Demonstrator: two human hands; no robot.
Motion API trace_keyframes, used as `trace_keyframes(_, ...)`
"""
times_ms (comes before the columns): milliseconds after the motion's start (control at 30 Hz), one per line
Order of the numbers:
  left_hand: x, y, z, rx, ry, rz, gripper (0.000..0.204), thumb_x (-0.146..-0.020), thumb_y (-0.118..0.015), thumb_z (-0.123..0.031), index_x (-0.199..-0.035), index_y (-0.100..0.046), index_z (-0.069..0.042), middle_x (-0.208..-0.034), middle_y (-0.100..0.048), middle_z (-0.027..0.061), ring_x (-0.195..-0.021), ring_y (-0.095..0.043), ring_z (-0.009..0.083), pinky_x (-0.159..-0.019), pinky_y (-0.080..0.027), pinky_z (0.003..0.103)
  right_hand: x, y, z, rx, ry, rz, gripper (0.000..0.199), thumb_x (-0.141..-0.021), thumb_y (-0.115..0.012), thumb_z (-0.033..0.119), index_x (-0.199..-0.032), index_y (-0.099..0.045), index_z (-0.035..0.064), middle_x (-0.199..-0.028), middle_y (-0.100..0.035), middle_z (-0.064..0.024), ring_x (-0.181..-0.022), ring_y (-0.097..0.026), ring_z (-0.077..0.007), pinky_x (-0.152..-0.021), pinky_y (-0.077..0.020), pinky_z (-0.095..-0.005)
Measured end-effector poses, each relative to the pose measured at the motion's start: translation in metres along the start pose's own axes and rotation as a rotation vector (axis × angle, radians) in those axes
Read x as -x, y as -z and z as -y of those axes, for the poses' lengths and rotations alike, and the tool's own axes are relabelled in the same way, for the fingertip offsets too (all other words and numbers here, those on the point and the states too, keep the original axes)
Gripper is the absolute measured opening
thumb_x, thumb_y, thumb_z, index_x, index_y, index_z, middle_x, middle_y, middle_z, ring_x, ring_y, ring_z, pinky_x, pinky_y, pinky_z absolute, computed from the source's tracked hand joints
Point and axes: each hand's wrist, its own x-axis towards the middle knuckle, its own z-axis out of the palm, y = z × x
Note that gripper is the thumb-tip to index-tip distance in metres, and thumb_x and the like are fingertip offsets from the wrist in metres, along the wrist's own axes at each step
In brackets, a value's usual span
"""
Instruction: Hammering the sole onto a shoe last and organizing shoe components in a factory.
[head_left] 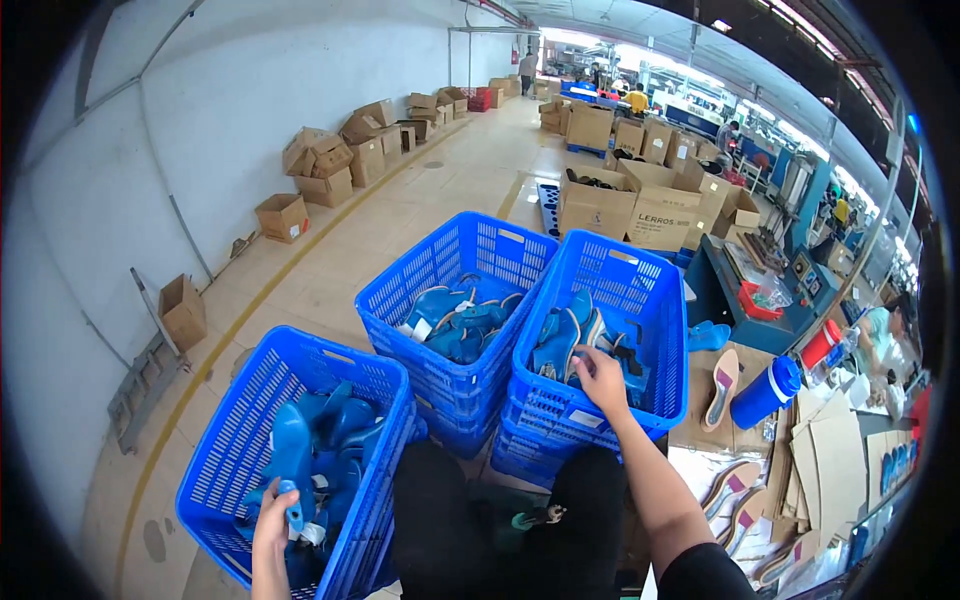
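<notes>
In the left blue crate (205, 490) lies a pile of bare blue shoe lasts (345, 420). My left hand (270, 520) is at its near side, with thumb and fingers closed on the end of a blue shoe last (291, 450). My right hand (602, 382) reaches over the near wall of the right crate (675, 350). Its curled fingers are at the edge of a shoe last (557, 343) with a pale insole along its bottom; the fingertips are partly hidden. More lasts with light-edged soles (470, 325) fill the bottom of the middle crate (372, 300).
On the right, a workbench (690, 435) carries loose insoles (722, 388), a blue bottle (768, 393) and cardboard sheets (830, 460). Cardboard boxes (600, 205) stand beyond the crates, others (325, 180) along the left wall. A metal frame (150, 385) leans there.
</notes>
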Motion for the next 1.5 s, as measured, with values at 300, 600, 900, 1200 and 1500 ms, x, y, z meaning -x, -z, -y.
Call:
trace_keyframes(300, 0.099, -0.178, -0.023, 0.379, -0.253, 0.617, 0.129, -0.064, -0.099, -0.035, -0.165, -0.025, -0.004, -0.144, -0.058, 0.0282, -0.125, -0.066, 0.0464, -0.108, -0.053, 0.060, 0.093, 0.004, 0.198, -0.737, 0.318, 0.663, 0.085, -0.104, -0.070, 0.038, -0.171, -0.025, 0.0108, -0.141, -0.067, -0.0179, -0.124, -0.067, -0.0282, -0.107, -0.0511, -0.0436)
trace_keyframes(600, 0.102, -0.310, 0.037, -0.036, -0.272, 1.219, 0.147, -0.081, -0.095, -0.040, -0.168, 0.021, -0.012, -0.169, -0.027, 0.0135, -0.152, -0.037, 0.0279, -0.120, -0.038, 0.043, 0.161, 0.079, 0.187, -0.779, 0.104, 0.659, 0.113, -0.092, -0.086, 0.039, -0.170, -0.015, -0.0005, -0.167, -0.036, -0.0235, -0.153, -0.039, -0.0342, -0.125, -0.0324, -0.0446)
trace_keyframes(900, 0.102, -0.361, 0.073, 0.005, -0.645, 1.307, 0.072, -0.093, -0.083, -0.034, -0.154, -0.052, -0.011, -0.162, -0.043, 0.0135, -0.148, -0.047, 0.0293, -0.120, -0.043, 0.040, 0.191, 0.136, 0.183, -0.162, 0.480, 0.469, 0.088, -0.075, -0.094, 0.026, -0.154, -0.057, 0.0346, -0.148, -0.057, -0.0150, -0.147, -0.050, -0.0417, -0.113, -0.0421, -0.0520)
trace_keyframes(1200, 0.077, -0.333, 0.116, -0.019, -0.520, 1.408, 0.074, -0.099, -0.074, -0.032, -0.162, -0.041, -0.013, -0.162, -0.042, 0.0162, -0.149, -0.045, 0.0330, -0.121, -0.042, 0.046, 0.232, 0.103, 0.155, -0.120, 0.376, 0.408, 0.073, -0.078, -0.089, 0.023, -0.146, -0.067, 0.0379, -0.151, -0.057, -0.0071, -0.143, -0.052, -0.0358, -0.113, -0.0417, -0.0519)
trace_keyframes(1500, 0.083, -0.308, 0.145, -0.059, -0.276, 1.621, 0.075, -0.099, -0.073, -0.038, -0.161, -0.042, -0.011, -0.160, -0.044, 0.0193, -0.149, -0.045, 0.0362, -0.121, -0.040, 0.049, 0.208, 0.127, 0.167, -0.073, 0.445, 0.317, 0.079, -0.080, -0.085, 0.024, -0.150, -0.059, 0.0490, -0.154, -0.052, -0.0050, -0.129, -0.055, -0.0341, -0.108, -0.0450, -0.0488)
